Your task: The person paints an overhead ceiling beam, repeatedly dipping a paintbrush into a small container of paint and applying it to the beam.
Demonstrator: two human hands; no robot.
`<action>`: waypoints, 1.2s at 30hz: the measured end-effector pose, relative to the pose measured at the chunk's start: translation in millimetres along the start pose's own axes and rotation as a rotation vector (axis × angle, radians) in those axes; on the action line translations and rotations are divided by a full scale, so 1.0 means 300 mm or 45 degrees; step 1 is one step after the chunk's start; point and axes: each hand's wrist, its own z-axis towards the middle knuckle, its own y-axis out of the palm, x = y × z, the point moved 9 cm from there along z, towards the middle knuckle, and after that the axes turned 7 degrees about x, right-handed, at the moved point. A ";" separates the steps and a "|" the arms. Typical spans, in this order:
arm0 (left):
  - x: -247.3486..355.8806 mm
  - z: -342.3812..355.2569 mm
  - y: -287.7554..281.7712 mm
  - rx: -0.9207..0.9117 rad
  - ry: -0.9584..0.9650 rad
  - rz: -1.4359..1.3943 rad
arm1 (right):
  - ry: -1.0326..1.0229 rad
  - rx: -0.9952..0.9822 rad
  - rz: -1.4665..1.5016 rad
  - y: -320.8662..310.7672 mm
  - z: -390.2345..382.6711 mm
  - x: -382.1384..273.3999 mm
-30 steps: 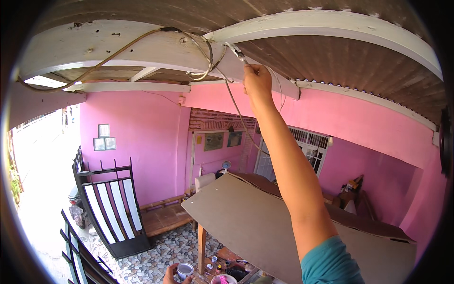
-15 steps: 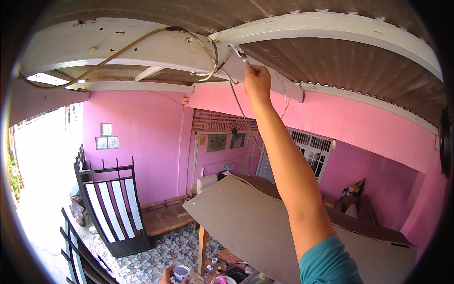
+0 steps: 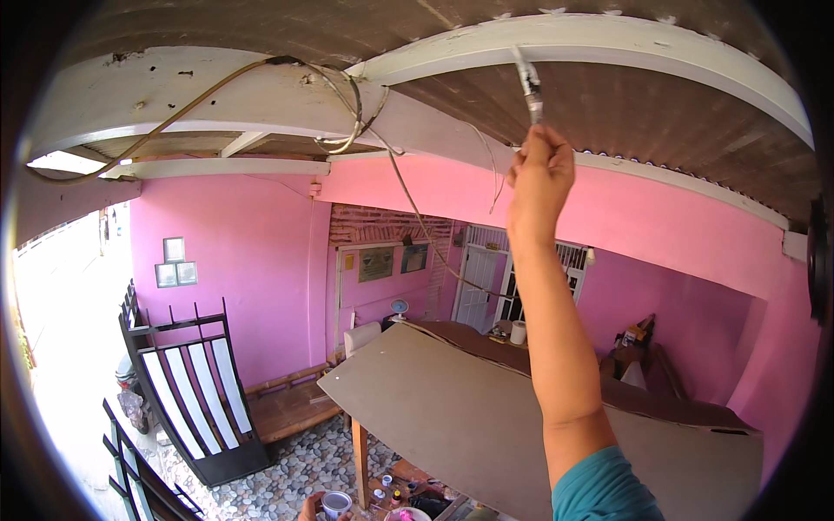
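My right hand [image 3: 542, 174] is raised high and closed round the handle of a paintbrush [image 3: 529, 84]. The brush points upward, its white-coated bristles against the lower edge of a white roof beam [image 3: 608, 39]. Low at the bottom edge, my left hand [image 3: 309, 507] grips a small open can [image 3: 336, 503] with pale contents, probably paint. Only some of that hand's fingers show around the can.
Loose cables [image 3: 356, 113] hang from the large beam left of my raised arm. Below lies a big brown board [image 3: 434, 382] on wooden legs. A black metal gate panel [image 3: 195, 391] leans at left, near a bench [image 3: 287, 404]. Small bottles [image 3: 395, 497] stand below.
My right hand has moved right with the paintbrush, from near the beam joint by the cables to further along the narrower beam. The view has shifted slightly right; my left hand still holds the can.
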 end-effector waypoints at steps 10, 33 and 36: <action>0.052 0.006 0.064 -0.090 0.076 -0.082 | -0.028 -0.144 -0.439 0.044 0.183 0.197; 0.110 0.000 0.150 -0.202 0.164 -0.175 | -0.125 0.111 0.114 -0.250 0.112 -0.329; 0.125 0.006 0.146 -0.198 0.166 -0.130 | -0.274 0.184 0.179 -0.305 0.102 -0.397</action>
